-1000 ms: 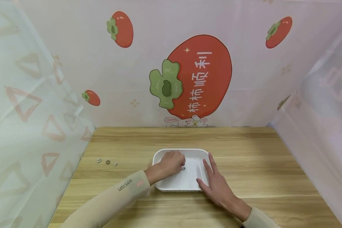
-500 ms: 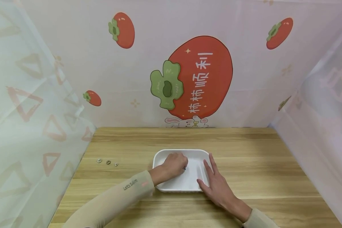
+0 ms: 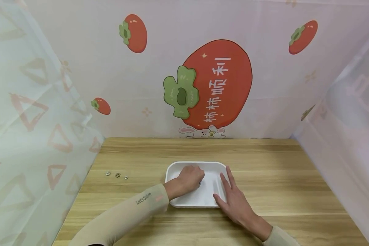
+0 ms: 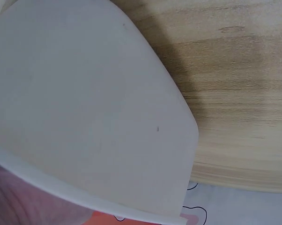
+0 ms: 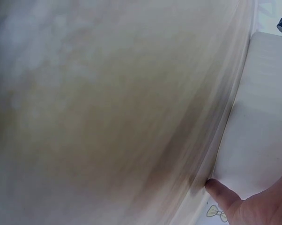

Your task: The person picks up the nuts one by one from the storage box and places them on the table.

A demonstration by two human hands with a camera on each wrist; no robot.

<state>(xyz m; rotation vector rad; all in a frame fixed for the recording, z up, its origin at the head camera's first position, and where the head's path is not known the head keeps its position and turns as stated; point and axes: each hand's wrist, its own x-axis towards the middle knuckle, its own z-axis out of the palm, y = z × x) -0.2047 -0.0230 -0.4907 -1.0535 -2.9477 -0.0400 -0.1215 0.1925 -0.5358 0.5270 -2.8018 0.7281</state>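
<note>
A shallow white tray stands on the table in the head view. My left hand is curled inside it with knuckles up, a small metal nut just showing at its fingertips. Most of that nut is hidden by the hand. Across the tray's right side my right hand rests with fingers spread and straight, its thumb over the near right corner. The left wrist view shows the tray's outer wall, the left hand behind its rim. In the right wrist view, a fingertip of the right hand touches the tray's edge.
Left of the tray, a silver nut, a darker brassy nut and a smaller ring-like nut lie in a row on the wooden table. A printed cloth closes off the back and sides.
My left hand has shifted slightly right inside the tray, and the nut at its fingertips is now more covered. The right hand stays on the tray's right side.
</note>
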